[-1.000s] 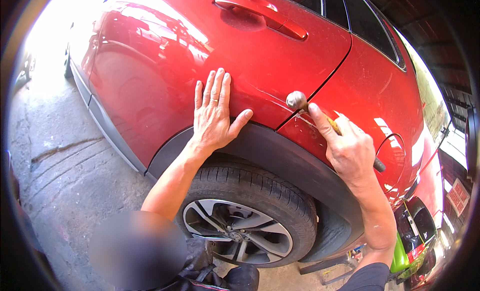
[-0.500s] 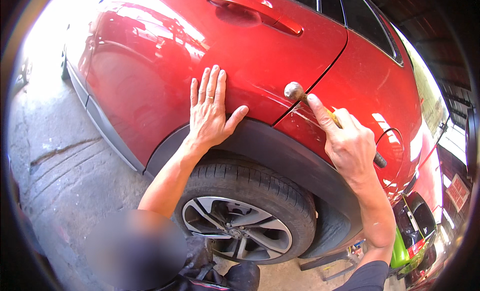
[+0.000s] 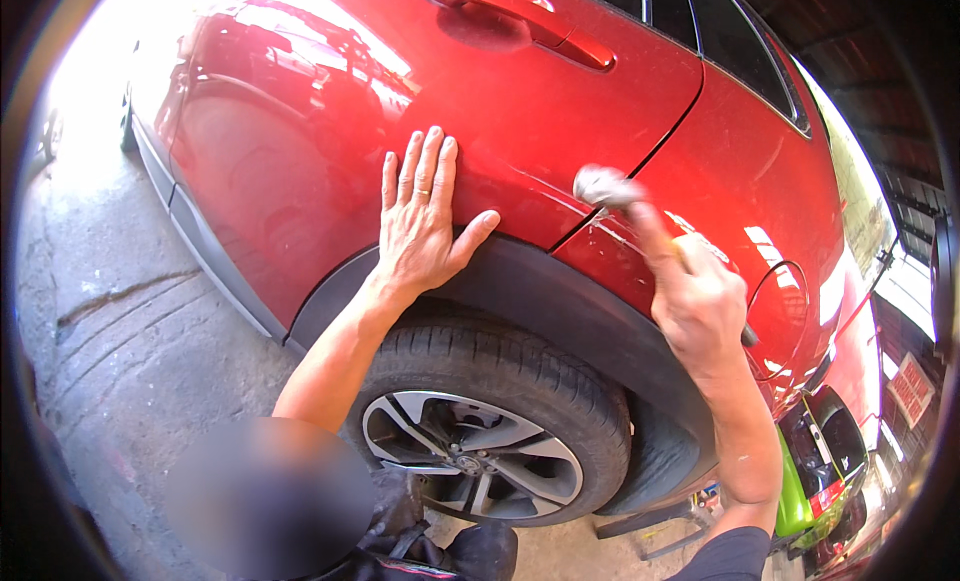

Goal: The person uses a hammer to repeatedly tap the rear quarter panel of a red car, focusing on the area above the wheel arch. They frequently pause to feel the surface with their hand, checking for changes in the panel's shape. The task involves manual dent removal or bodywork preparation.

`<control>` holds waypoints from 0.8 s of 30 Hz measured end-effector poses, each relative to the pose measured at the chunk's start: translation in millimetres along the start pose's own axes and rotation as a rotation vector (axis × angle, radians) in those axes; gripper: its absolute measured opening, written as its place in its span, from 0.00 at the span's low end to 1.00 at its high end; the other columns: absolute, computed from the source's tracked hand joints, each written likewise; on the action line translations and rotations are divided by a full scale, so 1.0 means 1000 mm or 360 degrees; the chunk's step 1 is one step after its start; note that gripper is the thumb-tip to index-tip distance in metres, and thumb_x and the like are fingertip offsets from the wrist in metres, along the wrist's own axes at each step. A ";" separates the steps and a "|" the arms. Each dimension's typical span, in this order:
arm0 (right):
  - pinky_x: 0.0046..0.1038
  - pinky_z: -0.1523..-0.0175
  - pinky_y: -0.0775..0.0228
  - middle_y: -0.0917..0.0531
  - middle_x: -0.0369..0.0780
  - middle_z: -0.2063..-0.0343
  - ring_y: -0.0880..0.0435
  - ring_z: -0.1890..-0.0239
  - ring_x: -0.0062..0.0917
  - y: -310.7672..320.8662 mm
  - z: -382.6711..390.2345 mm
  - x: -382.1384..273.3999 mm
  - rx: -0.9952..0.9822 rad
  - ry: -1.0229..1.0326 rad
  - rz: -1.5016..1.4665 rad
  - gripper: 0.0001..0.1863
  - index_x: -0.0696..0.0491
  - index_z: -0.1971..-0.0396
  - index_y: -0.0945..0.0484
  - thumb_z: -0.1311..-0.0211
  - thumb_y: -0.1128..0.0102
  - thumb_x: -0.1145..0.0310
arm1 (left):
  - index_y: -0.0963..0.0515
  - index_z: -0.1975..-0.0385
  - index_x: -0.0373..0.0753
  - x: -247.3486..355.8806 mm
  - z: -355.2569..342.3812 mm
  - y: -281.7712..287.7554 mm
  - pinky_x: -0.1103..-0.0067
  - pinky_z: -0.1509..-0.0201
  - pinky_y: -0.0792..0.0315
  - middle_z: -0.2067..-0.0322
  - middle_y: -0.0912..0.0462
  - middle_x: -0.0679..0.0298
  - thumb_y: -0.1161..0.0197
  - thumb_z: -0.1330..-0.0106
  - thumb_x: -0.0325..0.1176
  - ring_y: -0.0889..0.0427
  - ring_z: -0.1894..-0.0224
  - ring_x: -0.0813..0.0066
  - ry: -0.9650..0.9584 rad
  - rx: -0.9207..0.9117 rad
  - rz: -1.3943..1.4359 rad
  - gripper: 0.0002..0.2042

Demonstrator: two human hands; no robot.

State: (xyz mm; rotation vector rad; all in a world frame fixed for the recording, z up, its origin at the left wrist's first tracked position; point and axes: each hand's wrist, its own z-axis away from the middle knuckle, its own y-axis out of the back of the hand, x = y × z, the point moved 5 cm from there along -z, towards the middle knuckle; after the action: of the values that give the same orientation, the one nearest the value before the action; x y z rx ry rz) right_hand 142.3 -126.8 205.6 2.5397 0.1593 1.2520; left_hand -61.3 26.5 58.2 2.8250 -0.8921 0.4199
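My left hand (image 3: pixel 420 226) lies flat on the red car door (image 3: pixel 520 111), just above the dark wheel arch trim (image 3: pixel 540 281), fingers stretched out and thumb spread. In my right hand (image 3: pixel 700 306) is a hammer (image 3: pixel 607 186), gripped round its handle with the index finger laid along it. The hammer's metal head is smeared by motion. It hovers over or meets the panel at the door seam; I cannot tell whether it touches. Pale scratches (image 3: pixel 615 231) run across the red paint beside the seam.
Below the arch is the rear wheel (image 3: pixel 470 461) with its black tyre. A red door handle (image 3: pixel 520 21) juts out above. The round fuel flap (image 3: pixel 780 316) sits right of my right hand. A green car (image 3: pixel 795 496) stands at the lower right; concrete floor (image 3: pixel 140 381) lies left.
The hammer head has turned in my right hand and blurred, shifting slightly right. My left hand stays in place on the door.
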 end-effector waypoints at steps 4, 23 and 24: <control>0.32 0.75 0.28 0.28 0.35 0.77 0.23 0.77 0.26 -0.001 -0.006 -0.005 -0.0156 -0.0043 0.0118 0.44 0.35 0.31 0.28 0.52 0.38 0.83 | 0.43 0.27 0.32 -0.004 0.000 0.000 0.57 0.20 0.66 0.25 0.47 0.48 0.46 0.31 0.62 0.54 0.21 0.53 -0.0009 0.0018 -0.0023 0.43; 0.33 0.75 0.26 0.30 0.36 0.78 0.22 0.78 0.27 -0.020 -0.020 0.002 0.0040 -0.0080 -0.0024 0.43 0.32 0.30 0.31 0.48 0.38 0.80 | 0.44 0.27 0.30 -0.006 0.000 -0.002 0.57 0.20 0.67 0.25 0.47 0.47 0.46 0.31 0.62 0.55 0.21 0.53 -0.0001 -0.0015 0.0006 0.44; 0.32 0.75 0.27 0.30 0.36 0.78 0.22 0.78 0.27 -0.022 -0.023 -0.002 -0.0043 -0.0033 0.0077 0.43 0.32 0.30 0.31 0.48 0.38 0.80 | 0.43 0.28 0.29 -0.005 0.001 -0.002 0.56 0.20 0.66 0.25 0.46 0.47 0.46 0.31 0.63 0.54 0.21 0.53 -0.0002 -0.0009 0.0006 0.44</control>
State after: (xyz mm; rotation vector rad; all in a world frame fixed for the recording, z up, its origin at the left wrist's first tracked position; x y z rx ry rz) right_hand 124.3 -101.0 210.2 2.5470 0.0761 1.2362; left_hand -64.5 30.5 55.4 2.8195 -0.8972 0.4153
